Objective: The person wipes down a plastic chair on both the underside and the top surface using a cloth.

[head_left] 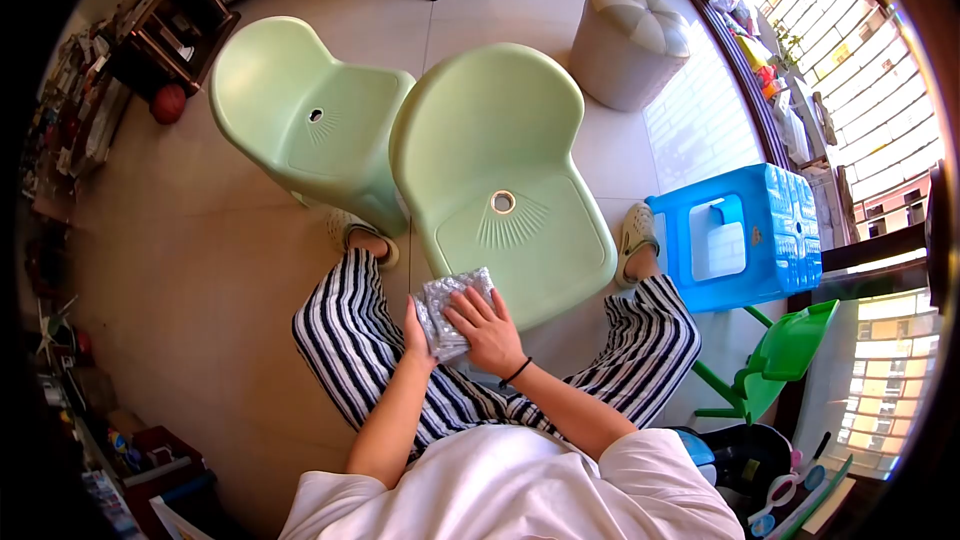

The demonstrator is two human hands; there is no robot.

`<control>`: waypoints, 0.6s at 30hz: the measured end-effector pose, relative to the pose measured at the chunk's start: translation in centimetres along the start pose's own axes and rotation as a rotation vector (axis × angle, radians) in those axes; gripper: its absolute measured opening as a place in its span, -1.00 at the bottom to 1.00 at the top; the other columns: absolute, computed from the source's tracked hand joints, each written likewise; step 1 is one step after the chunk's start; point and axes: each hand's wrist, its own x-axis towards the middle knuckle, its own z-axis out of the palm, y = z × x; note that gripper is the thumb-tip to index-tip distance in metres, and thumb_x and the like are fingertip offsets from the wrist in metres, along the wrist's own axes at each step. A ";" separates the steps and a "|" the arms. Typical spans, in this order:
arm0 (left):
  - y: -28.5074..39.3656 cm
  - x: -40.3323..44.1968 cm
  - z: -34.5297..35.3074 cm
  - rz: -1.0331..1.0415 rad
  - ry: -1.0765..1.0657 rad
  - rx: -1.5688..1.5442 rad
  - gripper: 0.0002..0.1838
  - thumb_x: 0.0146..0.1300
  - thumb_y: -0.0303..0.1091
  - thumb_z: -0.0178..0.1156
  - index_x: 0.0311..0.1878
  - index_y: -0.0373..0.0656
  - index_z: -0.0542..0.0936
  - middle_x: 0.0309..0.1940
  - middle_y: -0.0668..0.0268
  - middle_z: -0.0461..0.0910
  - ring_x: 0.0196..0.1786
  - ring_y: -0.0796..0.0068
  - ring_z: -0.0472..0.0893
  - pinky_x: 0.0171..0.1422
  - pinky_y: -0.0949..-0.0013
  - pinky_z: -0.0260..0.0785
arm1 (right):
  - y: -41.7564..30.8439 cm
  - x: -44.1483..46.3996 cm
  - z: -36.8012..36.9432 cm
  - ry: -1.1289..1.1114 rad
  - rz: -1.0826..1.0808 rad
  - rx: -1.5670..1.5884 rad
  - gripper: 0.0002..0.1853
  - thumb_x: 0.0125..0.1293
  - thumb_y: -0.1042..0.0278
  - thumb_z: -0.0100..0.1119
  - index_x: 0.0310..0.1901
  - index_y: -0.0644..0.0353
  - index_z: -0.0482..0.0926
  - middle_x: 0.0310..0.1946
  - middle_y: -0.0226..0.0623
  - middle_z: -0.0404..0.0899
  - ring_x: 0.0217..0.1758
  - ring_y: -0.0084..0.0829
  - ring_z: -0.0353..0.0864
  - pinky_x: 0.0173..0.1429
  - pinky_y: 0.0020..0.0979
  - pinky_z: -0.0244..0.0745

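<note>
Between my hands, at the front edge of a light green plastic chair (500, 155), is a folded, shiny grey sheet (470, 287) with a bumpy, crinkled surface, perhaps bubble wrap. My left hand (416, 332) grips its left side, thumb pointing up along the edge and the other fingers hidden beneath. Spread flat across its top lies my right hand (487, 328), fingers apart. The chair seat has a round hole and a fan of raised lines. A second matching green chair (270, 90) stands beside it on the left.
To my right are a blue plastic stool (775, 240) lying on its side and a small green chair (800, 345). Farther back stands a round padded stool (630, 55). A red ball (168, 103) rests near a dark shelf (185, 25). A barred window (850, 50) runs along the right.
</note>
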 end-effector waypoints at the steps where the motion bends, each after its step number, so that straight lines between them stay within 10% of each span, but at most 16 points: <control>1: 0.0 -0.1 0.0 0.007 0.000 0.024 -0.31 0.41 0.25 -0.34 0.29 -0.05 0.42 0.23 0.19 0.47 0.27 0.15 0.45 0.41 0.07 0.22 | 0.6 -0.5 -0.8 -0.022 0.002 0.011 -0.31 -0.03 0.47 0.13 0.26 -0.08 0.43 0.40 -0.40 0.28 0.52 -0.31 0.13 0.57 -0.01 -0.21; 4: 0.5 -1.5 2.1 -0.061 0.095 -0.025 -0.25 0.35 0.36 -0.35 0.42 0.10 0.30 0.45 0.31 0.18 0.50 0.30 0.05 0.52 0.01 -0.24 | 4.7 -2.5 -3.2 -0.067 0.164 -0.092 -0.34 0.05 0.45 0.11 0.30 -0.03 0.38 0.38 -0.34 0.29 0.50 -0.30 0.15 0.57 0.00 -0.20; 13: 0.0 0.2 0.6 0.049 0.016 0.019 -0.28 0.38 0.30 -0.32 0.46 0.09 0.25 0.45 0.48 0.19 0.45 0.41 0.11 0.50 0.18 -0.22 | 20.4 2.2 -7.5 0.176 0.553 -0.529 -0.41 0.26 0.38 -0.09 0.37 0.16 0.26 0.47 -0.16 0.12 0.58 -0.16 -0.07 0.58 0.00 -0.32; 18: 0.6 0.3 0.8 0.057 0.014 0.014 -0.27 0.38 0.29 -0.30 0.46 0.06 0.24 0.46 0.47 0.17 0.46 0.41 0.10 0.50 0.19 -0.23 | 13.9 8.0 -0.8 0.198 0.327 -0.227 -0.42 0.13 0.50 -0.02 0.27 0.17 0.35 0.35 -0.20 0.31 0.48 -0.14 0.16 0.55 -0.06 -0.11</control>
